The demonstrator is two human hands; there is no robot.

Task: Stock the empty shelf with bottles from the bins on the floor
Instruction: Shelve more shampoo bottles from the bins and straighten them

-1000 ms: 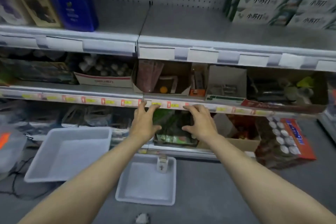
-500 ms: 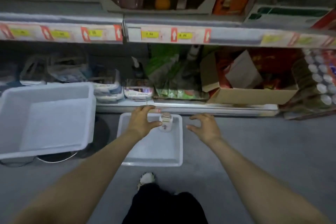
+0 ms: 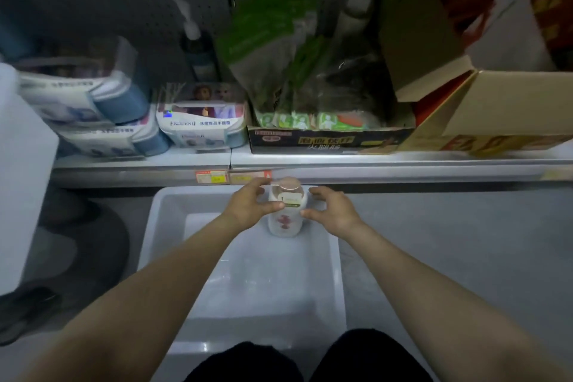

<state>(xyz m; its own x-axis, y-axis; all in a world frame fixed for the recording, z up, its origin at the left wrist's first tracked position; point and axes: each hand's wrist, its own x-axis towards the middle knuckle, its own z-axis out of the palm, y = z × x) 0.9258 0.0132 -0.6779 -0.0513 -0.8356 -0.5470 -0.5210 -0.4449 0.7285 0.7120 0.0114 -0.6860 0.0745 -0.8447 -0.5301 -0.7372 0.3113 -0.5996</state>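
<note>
A bottle (image 3: 284,220) with a green label stands at the far end of the white bin (image 3: 167,257) on the floor. The left hand (image 3: 249,208) grips it; the right hand (image 3: 330,211) curls beside it, grip unclear. On the shelf (image 3: 387,161) beyond, a pack (image 3: 201,124) reads "FROZEN II".

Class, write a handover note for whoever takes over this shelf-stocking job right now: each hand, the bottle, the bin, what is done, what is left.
Left hand: grips the bottle near its cap.
Right hand: cupped beside the bottle; contact cannot be told.
Bottle: upright at the far end of the white bin on the floor, the only one visible in it.
Done: bottle reached, apparently not yet lifted.
Left: lift it out and stand it on the empty shelf, which is out of view.
</note>
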